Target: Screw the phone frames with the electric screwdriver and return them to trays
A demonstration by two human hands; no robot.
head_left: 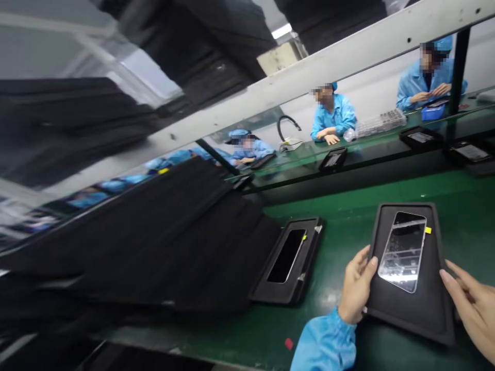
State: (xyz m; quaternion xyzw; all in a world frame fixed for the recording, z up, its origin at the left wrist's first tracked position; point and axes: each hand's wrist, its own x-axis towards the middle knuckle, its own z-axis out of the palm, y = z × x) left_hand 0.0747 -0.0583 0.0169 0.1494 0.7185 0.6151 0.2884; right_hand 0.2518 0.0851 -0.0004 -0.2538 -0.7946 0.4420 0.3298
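Between my two hands is a black foam-lined tray (429,314), tilted a little above the green bench. A smartphone (404,252) with a glossy, reflecting screen lies on it, a small yellow tab at its right edge. My left hand (358,283) grips the tray's left rim, thumb on top and fingers beneath. At the right rim, my right hand (469,304) holds on with its fingers along the side. To the left, a second black tray (263,291) rests on the bench with another dark-screened smartphone (286,256), also yellow-tabbed.
A black cloth (174,247) hangs over the bench's left part. A red scrap (289,343) lies on the green bench (336,232). Beyond, a conveyor (367,157) carries several black trays. Co-workers in blue coats (334,116) sit behind it. A pale beam (240,111) crosses above.
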